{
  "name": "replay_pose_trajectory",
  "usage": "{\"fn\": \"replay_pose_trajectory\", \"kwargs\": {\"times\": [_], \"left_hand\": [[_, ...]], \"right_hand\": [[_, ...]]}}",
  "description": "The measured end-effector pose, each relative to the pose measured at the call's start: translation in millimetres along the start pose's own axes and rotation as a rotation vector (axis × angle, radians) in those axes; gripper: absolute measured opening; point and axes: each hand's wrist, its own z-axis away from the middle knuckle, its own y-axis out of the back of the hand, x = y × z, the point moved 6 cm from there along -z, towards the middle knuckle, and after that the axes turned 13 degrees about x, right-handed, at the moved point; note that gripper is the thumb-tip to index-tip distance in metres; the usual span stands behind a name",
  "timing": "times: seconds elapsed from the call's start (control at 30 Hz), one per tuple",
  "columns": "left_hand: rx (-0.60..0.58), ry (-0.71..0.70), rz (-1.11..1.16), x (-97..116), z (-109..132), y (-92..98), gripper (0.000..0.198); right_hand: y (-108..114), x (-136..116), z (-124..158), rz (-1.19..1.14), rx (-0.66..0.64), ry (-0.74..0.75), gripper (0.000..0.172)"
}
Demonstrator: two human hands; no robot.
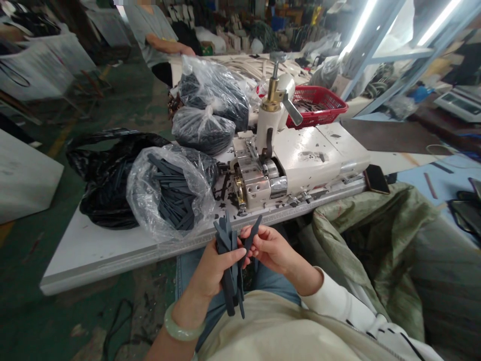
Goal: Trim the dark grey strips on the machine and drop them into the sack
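Observation:
A bundle of dark blue-grey strips (228, 250), perhaps leather, is gripped in my left hand (211, 268) above my lap. My right hand (271, 246) pinches a single strip (252, 231) at the bundle's right side, its upper end pointing up and right. Just beyond my hands stands a white machine (311, 155) with a metal roller head (263, 180) and dark scraps around it. Left of the machine, an open clear plastic bag (141, 193) holds many similar strips (176, 195).
A black plastic bag (108, 220) lies at the table's left, with tied clear bags (205, 133) behind. A red basket (319, 118) stands behind the machine. A phone (376, 179) lies near the edge, above a green sack (376, 215). Another person (154, 35) stands at the back left.

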Motion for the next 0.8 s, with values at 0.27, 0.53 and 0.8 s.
{"fn": "replay_pose_trajectory", "kwargs": {"times": [0.27,0.53,0.8], "left_hand": [[-0.014,0.081,0.016,-6,-2,6.1,0.031],[-0.003,0.017,-0.021,0,-5,9.4,0.03],[0.064,-0.044,-0.017,0,-7,4.9,0.04]], "right_hand": [[16,-23,-15,0.087,0.306,0.085,0.028],[19,-32,-14,0.178,0.368,0.102,0.027],[13,-26,-12,0.167,0.325,0.087,0.023]]}}
